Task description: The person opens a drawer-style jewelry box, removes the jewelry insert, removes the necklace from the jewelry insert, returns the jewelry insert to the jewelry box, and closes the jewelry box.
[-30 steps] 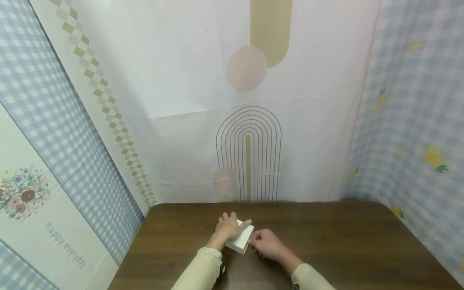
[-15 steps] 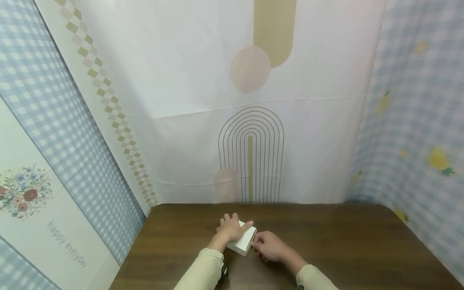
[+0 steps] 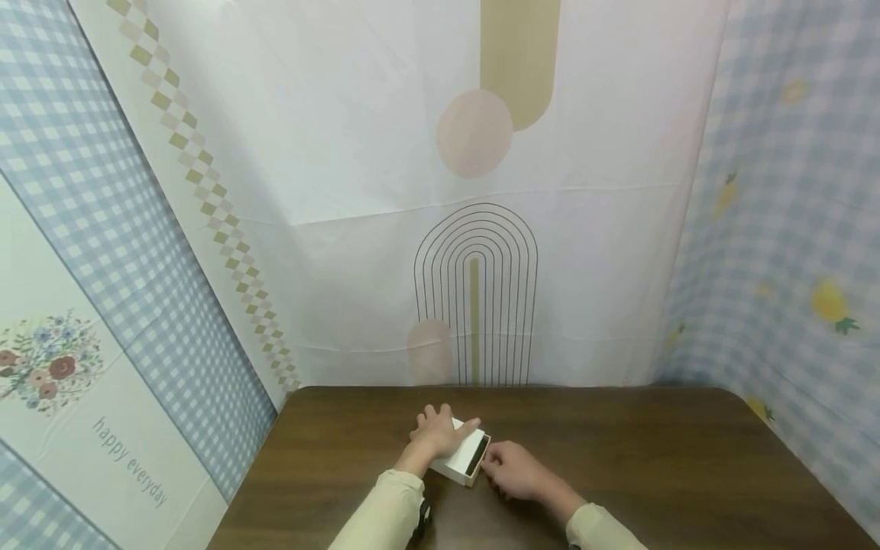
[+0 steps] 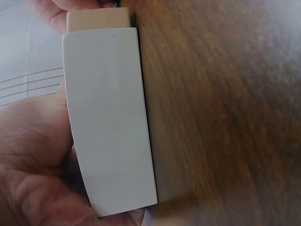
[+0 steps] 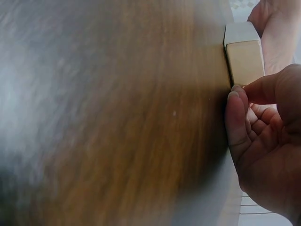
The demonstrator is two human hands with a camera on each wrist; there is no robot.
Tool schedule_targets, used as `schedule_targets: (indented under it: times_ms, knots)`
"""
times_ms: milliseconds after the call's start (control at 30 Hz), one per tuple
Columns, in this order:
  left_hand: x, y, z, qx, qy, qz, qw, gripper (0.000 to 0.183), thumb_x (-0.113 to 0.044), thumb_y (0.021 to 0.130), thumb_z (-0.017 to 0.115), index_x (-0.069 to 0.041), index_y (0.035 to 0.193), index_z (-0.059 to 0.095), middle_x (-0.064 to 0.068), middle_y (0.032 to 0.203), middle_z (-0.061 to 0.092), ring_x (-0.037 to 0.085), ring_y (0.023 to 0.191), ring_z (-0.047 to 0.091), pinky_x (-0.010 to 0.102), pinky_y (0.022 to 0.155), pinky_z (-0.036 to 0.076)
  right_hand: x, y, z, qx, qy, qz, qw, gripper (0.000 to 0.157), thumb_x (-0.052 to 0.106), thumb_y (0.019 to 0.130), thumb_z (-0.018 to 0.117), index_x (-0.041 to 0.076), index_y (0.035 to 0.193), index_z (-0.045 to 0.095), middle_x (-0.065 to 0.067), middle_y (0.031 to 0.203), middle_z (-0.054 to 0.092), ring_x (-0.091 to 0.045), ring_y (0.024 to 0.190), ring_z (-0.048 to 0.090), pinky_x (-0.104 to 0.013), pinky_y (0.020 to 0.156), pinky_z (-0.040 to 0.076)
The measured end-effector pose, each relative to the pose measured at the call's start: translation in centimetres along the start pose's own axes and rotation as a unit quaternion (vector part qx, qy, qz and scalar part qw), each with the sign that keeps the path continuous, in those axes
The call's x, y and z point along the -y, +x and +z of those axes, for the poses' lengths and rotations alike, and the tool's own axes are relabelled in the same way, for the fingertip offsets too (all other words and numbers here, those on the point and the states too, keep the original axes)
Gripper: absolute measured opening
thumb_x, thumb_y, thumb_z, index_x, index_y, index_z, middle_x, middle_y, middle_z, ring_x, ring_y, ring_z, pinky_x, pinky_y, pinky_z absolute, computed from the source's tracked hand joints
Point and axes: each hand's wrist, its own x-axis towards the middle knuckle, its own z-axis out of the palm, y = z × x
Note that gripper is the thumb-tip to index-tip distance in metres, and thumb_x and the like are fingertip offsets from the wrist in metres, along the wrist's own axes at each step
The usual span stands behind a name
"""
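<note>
A small white drawer box [image 3: 459, 459] lies on the brown table with its inner drawer [image 4: 98, 20] partly out of the sleeve on the right. The drawer's outside is tan; its inside looks dark in the head view. My left hand [image 3: 438, 438] lies over the sleeve and grips it, fingers over the left side and end, thumb across the top. My right hand [image 3: 514, 469] is at the drawer's outer end, thumb and index finger pinching at its edge in the right wrist view [image 5: 270, 136]. What the drawer holds is hidden.
The brown wooden table [image 3: 619, 435] reaches back to a white patterned cloth [image 3: 344, 290]. Blue checked cloths hang at the left [image 3: 158, 221] and right [image 3: 770, 252]. Both sleeves are cream, and a dark band [image 3: 422, 516] sits at the left wrist.
The drawer has slid out of the white sleeve to the right, so a dark gap now shows. My right hand has moved slightly right with it; the left hand stays on the sleeve.
</note>
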Motion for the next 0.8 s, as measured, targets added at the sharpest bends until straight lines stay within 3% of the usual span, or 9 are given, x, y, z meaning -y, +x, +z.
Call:
schedule_targets:
  times_ms: [200, 800]
  knots:
    - [-0.4, -0.1, -0.3, 0.003, -0.008, -0.002, 1.0, 0.078, -0.059, 0.101, 0.064, 0.005, 0.145, 0.053, 0.032, 0.128, 0.053, 0.047, 0.121, 0.052, 0.071, 0.096, 0.048, -0.5, -0.4, -0.7, 0.002, -0.012, 0.0, 1.0, 0.023, 0.012, 0.104, 0.06, 0.008, 0.082, 0.06, 0.0, 0.067, 0.061, -0.012, 0.052, 0.055, -0.025, 0.047, 0.049]
    - [-0.1, -0.3, -0.2, 0.006, -0.006, -0.004, 1.0, 0.082, -0.06, 0.101, 0.063, 0.006, 0.148, 0.051, 0.036, 0.137, 0.051, 0.05, 0.129, 0.051, 0.073, 0.101, 0.047, -2.0, -3.1, -2.1, 0.013, -0.005, -0.003, 1.0, 0.025, 0.016, 0.107, 0.06, 0.006, 0.084, 0.061, 0.0, 0.065, 0.06, -0.011, 0.048, 0.055, -0.026, 0.045, 0.049]
